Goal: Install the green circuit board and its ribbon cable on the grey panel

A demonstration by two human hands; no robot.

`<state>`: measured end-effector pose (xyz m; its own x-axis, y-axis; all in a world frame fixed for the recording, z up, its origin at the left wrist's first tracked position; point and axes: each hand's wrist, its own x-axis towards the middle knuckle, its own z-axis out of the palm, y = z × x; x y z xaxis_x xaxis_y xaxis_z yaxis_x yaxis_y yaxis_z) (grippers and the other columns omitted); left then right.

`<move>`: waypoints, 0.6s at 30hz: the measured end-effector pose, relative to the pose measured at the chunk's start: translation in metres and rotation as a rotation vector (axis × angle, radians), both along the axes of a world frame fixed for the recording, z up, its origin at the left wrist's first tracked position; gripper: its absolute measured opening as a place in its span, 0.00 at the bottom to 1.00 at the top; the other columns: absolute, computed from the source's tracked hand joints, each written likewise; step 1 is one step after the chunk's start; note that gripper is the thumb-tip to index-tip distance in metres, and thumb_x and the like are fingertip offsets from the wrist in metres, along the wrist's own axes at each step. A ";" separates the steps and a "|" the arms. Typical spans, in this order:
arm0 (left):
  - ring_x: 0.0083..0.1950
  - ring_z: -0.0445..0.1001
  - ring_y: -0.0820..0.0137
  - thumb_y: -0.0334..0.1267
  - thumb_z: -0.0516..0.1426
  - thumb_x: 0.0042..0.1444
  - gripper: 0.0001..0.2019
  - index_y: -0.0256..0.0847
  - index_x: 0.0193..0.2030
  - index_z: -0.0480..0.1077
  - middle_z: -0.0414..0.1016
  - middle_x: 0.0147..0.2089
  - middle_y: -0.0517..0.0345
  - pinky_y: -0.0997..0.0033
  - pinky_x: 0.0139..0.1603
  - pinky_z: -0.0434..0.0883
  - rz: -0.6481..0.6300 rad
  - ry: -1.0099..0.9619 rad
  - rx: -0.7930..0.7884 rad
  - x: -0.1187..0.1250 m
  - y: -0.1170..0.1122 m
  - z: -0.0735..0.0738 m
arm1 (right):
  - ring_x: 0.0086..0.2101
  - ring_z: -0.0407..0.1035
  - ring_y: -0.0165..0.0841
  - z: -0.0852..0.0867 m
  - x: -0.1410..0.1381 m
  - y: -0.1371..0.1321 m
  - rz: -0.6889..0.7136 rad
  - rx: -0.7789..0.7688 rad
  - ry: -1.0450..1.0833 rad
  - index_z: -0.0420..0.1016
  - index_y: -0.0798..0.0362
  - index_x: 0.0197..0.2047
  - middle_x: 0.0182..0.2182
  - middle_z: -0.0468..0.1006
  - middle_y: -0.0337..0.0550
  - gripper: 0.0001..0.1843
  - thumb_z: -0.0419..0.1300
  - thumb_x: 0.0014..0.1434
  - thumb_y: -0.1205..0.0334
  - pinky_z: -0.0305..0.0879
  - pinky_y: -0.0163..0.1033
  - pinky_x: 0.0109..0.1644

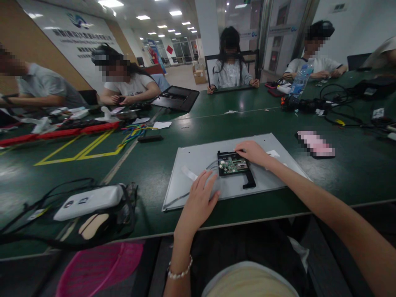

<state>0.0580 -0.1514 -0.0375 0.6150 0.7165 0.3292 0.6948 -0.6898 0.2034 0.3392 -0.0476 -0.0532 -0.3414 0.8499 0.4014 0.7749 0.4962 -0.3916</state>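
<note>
Near the middle of a grey panel [175, 181], a circuit board [230, 167] is sitting in a black bracket [249, 180].

At the board's one o'clock, the right hand [251, 152] is bending its fingers over the bracket's far edge; whether it is gripping or only touching, I cannot tell. At eight o'clock, the left hand [201, 197] is lying open, fingers loosely spread, just beside the board, and a grey cable [179, 199] is running past it toward the panel's near corner. The bracket's arm is jutting out at five o'clock. The panel is resting on a green worktop [213, 121], with a phone [315, 144] lying between the panel's two and three o'clock.
</note>
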 end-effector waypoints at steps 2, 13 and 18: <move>0.70 0.50 0.59 0.37 0.50 0.63 0.22 0.43 0.64 0.55 0.56 0.67 0.48 0.50 0.68 0.56 -0.008 0.003 -0.002 0.000 0.000 0.000 | 0.44 0.73 0.40 -0.001 0.001 -0.001 0.000 -0.014 0.030 0.81 0.50 0.41 0.41 0.81 0.44 0.12 0.56 0.60 0.66 0.66 0.44 0.52; 0.70 0.50 0.59 0.36 0.49 0.63 0.21 0.43 0.64 0.56 0.57 0.66 0.49 0.47 0.68 0.54 0.005 0.012 -0.002 0.001 -0.001 0.002 | 0.46 0.72 0.39 0.018 0.028 -0.017 -0.086 -0.002 0.109 0.80 0.51 0.44 0.43 0.80 0.45 0.13 0.55 0.60 0.63 0.63 0.45 0.54; 0.70 0.49 0.59 0.35 0.49 0.64 0.21 0.41 0.63 0.57 0.57 0.67 0.48 0.49 0.68 0.54 -0.007 0.029 -0.003 0.002 -0.001 0.003 | 0.40 0.74 0.39 0.010 0.066 -0.027 -0.143 -0.193 0.122 0.80 0.53 0.44 0.42 0.80 0.47 0.13 0.58 0.58 0.61 0.69 0.45 0.46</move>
